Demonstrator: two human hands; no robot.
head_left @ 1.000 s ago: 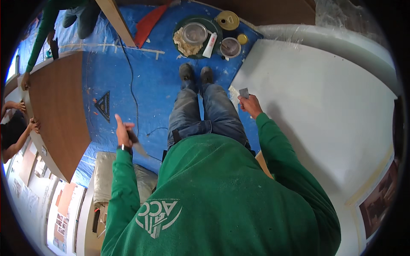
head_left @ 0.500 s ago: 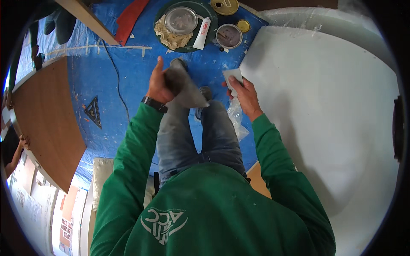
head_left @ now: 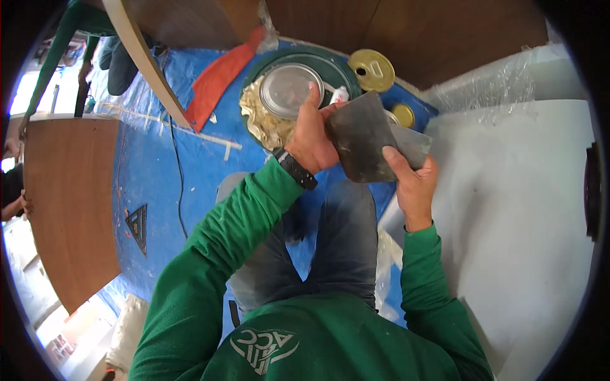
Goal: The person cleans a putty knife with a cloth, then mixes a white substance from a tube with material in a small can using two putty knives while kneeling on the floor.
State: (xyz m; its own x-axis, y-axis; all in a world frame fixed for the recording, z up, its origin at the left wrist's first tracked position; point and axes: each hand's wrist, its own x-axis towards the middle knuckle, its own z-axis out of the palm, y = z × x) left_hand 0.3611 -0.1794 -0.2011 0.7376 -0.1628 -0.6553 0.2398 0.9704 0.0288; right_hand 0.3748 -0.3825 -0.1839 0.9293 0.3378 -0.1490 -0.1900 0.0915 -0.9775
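A dark grey, smudged flat plate (head_left: 361,141) rests in my left hand (head_left: 311,136), whose fingers are behind it while the thumb points up. My right hand (head_left: 414,184) pinches a smaller light grey flat scraper (head_left: 412,143), which overlaps the plate's right side. Just beyond my hands a dark green round tray (head_left: 254,74) lies on the floor. It carries a clear-lidded round tin (head_left: 291,91), a crumpled cream sheet (head_left: 270,124) and a white tube (head_left: 340,95), partly hidden. A large gold lid (head_left: 370,71) and a small gold lid (head_left: 403,115) sit to its right.
A large white panel (head_left: 515,216) stretches along my right. Blue sheeting (head_left: 149,171) covers the floor, with a black triangular square (head_left: 137,228) and a dark cable (head_left: 178,184). At the left, other people's hands (head_left: 24,204) hold a brown curved panel (head_left: 70,197). Red cloth (head_left: 222,79) lies ahead.
My hands have come together, further right. The scraper now overlaps the plate, which earlier was apart from it. My view has shifted, and the brown panels ahead show more.
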